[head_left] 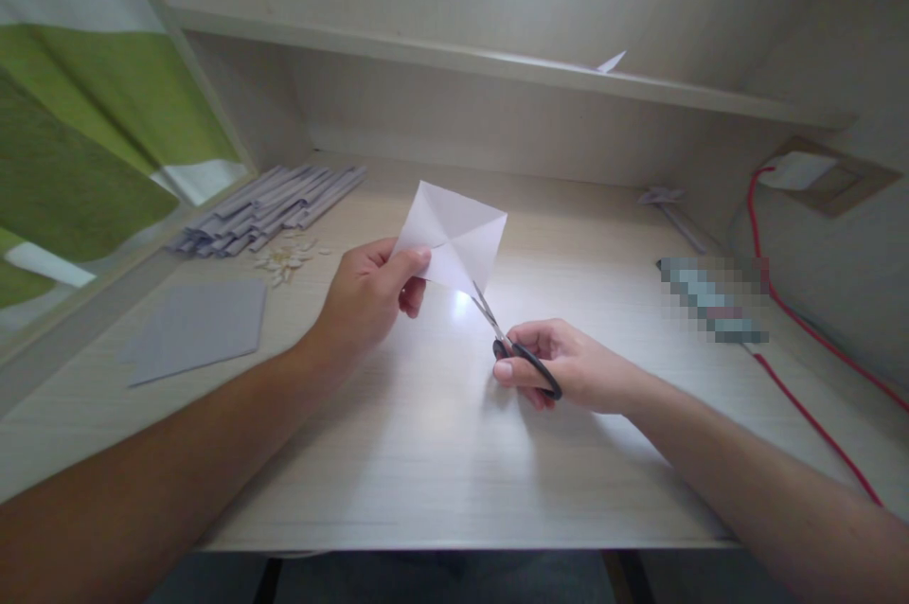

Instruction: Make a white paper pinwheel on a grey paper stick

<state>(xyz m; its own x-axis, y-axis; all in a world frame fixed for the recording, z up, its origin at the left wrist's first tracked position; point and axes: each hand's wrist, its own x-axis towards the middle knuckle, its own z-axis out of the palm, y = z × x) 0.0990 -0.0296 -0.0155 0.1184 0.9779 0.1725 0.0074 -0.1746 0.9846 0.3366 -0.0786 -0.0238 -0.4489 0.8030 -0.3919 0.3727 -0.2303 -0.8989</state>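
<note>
My left hand (pixel 376 287) pinches the left corner of a square sheet of white paper (pixel 465 216) between thumb and fingers, holding it above the desk. Diagonal creases cross at the middle of the sheet. My right hand (pixel 561 363) is closed round the black handles of a pair of scissors (pixel 501 325). The scissor blades are slightly apart and meet the paper at its lower corner, along a crease. How far they cut into it I cannot tell.
Rolled paper tubes (pixel 284 202) lie in a pile at back left, near small pale pieces (pixel 284 258) and paper sheets (pixel 203 325). A paper pinwheel shape on a stick (pixel 671 206), a blurred device (pixel 714 301) and a red cable (pixel 816 429) are on the right. A shelf (pixel 497 64) spans the back.
</note>
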